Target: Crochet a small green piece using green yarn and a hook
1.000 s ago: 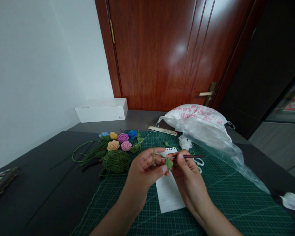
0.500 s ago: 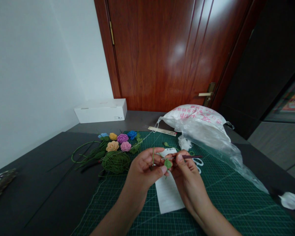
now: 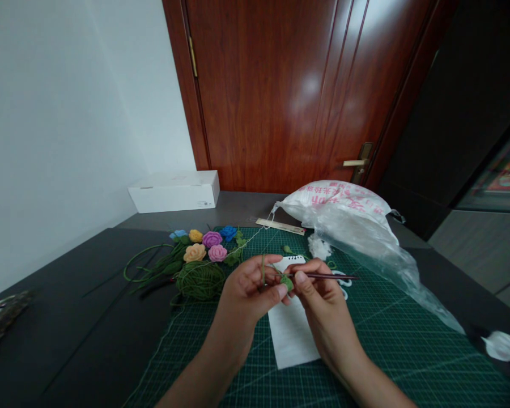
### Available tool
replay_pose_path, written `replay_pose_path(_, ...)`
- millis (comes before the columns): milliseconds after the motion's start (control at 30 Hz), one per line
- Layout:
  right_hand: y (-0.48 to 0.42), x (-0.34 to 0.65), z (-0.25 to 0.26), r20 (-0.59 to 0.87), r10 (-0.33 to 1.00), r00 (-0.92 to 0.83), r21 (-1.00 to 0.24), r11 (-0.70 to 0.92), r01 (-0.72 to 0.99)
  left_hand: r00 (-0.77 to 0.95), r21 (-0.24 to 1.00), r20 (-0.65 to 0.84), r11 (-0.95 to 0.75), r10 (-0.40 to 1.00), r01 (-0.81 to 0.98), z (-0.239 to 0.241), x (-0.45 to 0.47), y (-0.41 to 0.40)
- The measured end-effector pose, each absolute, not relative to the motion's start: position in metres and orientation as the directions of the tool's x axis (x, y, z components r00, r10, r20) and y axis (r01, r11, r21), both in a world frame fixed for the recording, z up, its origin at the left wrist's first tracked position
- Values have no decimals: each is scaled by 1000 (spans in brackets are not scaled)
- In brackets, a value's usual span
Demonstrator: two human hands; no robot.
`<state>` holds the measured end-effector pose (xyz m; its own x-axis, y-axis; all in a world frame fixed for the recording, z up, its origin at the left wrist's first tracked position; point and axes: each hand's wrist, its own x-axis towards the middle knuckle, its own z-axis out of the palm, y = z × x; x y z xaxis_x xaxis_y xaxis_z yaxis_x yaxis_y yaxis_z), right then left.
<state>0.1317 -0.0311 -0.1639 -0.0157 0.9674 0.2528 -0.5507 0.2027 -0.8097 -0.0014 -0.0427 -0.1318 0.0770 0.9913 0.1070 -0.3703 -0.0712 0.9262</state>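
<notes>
My left hand (image 3: pixel 250 286) pinches a small green crochet piece (image 3: pixel 286 283) between thumb and fingers, with a strand of green yarn (image 3: pixel 263 269) running over its raised index finger. In my right hand (image 3: pixel 317 289) is a crochet hook (image 3: pixel 329 276) with a dark reddish handle, held nearly level and pointing left. The hook's tip is at the top of the green piece, partly hidden by fingers. Below the hands lies a white notepad sheet (image 3: pixel 295 334). To the left rests a ball of green yarn (image 3: pixel 201 280).
Crocheted flowers (image 3: pixel 212 239) with green stems lie at the back left of the green cutting mat (image 3: pixel 391 351). A white box (image 3: pixel 174 191), a ruler (image 3: pixel 280 226) and a plastic bag (image 3: pixel 344 204) stand behind. White scissors (image 3: pixel 342 277) and white fluff (image 3: pixel 318 247) lie near the right hand.
The right hand has shifted slightly left and the hook handle now reaches further out to the right, lying a little lower. The green piece has tilted and moved slightly left.
</notes>
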Motion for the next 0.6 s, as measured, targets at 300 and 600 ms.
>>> replay_pose_path(300,-25,143,-162,324,946,-26,-891,295,-343,35,926,116,-95,993,-366,-132,-3,-41)
replay_pose_path(600,-23,145,-162,381,924,-21,-892,362,-272,60,928,102,-73,993,-366,-135,-5,-37)
